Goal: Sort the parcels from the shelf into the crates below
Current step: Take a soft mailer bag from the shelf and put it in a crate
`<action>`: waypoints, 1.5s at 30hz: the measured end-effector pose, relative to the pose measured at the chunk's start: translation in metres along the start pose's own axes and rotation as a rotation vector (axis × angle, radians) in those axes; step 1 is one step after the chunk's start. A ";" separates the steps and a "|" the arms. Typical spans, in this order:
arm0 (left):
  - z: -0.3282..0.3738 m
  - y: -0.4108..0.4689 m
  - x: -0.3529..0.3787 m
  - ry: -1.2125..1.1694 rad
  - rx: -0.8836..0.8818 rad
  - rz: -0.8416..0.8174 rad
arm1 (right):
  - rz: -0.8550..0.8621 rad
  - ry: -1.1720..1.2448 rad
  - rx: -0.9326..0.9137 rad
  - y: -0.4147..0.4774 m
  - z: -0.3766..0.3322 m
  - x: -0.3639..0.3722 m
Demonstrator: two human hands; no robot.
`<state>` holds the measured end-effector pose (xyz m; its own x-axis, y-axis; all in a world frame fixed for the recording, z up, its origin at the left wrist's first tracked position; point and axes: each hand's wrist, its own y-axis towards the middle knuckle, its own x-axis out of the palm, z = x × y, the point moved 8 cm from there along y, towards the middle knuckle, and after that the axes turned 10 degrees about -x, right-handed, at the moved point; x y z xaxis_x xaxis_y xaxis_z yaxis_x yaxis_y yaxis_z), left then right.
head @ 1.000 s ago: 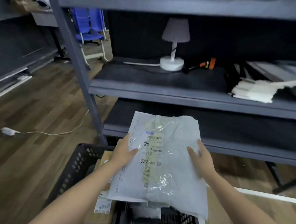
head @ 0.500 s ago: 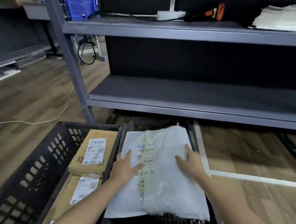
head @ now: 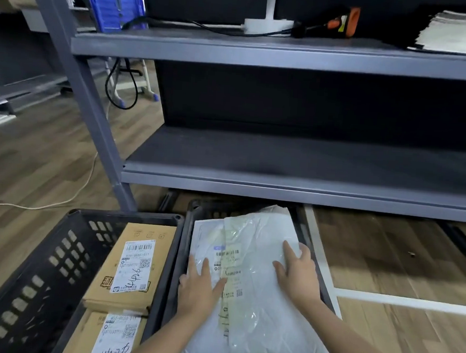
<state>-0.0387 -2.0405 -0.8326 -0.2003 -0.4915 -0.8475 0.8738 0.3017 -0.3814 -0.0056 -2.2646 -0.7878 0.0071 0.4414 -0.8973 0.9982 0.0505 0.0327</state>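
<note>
A white plastic mailer parcel (head: pixel 259 261) with a shipping label lies in the right black crate (head: pixel 183 244). My left hand (head: pixel 199 289) lies flat on its left side with straight fingers. My right hand (head: pixel 296 277) presses its right side, fingers spread over the edge. The left black crate (head: pixel 40 267) holds two brown cardboard parcels (head: pixel 134 263) with white labels. More white parcels (head: pixel 457 32) are stacked on the grey shelf (head: pixel 262 51) at the upper right.
The grey shelf's lower board (head: pixel 295 180) juts out just above the crates, and its slanted post (head: pixel 75 82) stands at the left. A white lamp base (head: pixel 267 25) and an orange-black scanner (head: pixel 342 21) sit on the upper board. A cable (head: pixel 59 202) runs over the wood floor.
Both hands have carried the white mailer down from in front of the shelf into the right crate, and they now lie flat on it. My view has tilted down.
</note>
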 end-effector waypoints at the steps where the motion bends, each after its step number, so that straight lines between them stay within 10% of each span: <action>1: 0.000 0.003 0.003 0.016 -0.010 -0.002 | -0.006 -0.044 -0.008 0.003 -0.002 0.003; 33: -0.023 0.072 0.135 0.247 0.103 -0.454 | -0.444 -0.506 -0.132 0.023 0.025 0.143; 45: 0.073 0.053 -0.023 0.182 0.203 -0.203 | -0.429 -0.262 -0.104 0.045 -0.044 0.023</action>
<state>0.0441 -2.0732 -0.8066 -0.4390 -0.3657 -0.8207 0.8748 0.0347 -0.4833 0.0364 -2.2125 -0.7876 -0.3737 0.1224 -0.9194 0.9035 0.2721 -0.3311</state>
